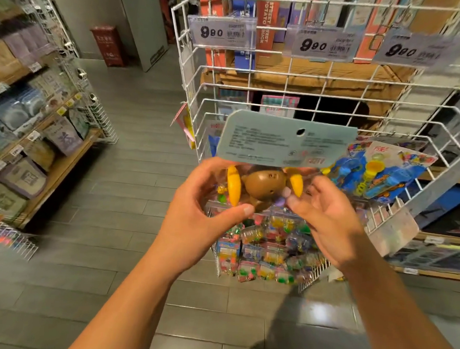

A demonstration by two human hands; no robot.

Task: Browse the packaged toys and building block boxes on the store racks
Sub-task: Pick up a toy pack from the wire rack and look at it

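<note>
The person is holding a toy pack (276,161) up in front of the white wire rack (257,88), level with the front rim of its middle basket. The left hand (201,213) is gripping the pack's lower left side, fingers curled behind it and thumb pressing across the front. The right hand (327,220) is sitting at the lower right corner with its fingertips touching or lightly pinching the plastic there; blur is hiding which. The pack is showing the printed back of its card, with a hang hole near the top, and a brown and yellow figure inside a clear blister. It is probably light, the card stiff but bendable, the blister smooth and apt to dent or slip under a squeeze. The card edges are looking like the safer hold. Another carded toy (375,172) is lying in the basket just beside it, and small packs (266,251) are filling the bottom basket.
</note>
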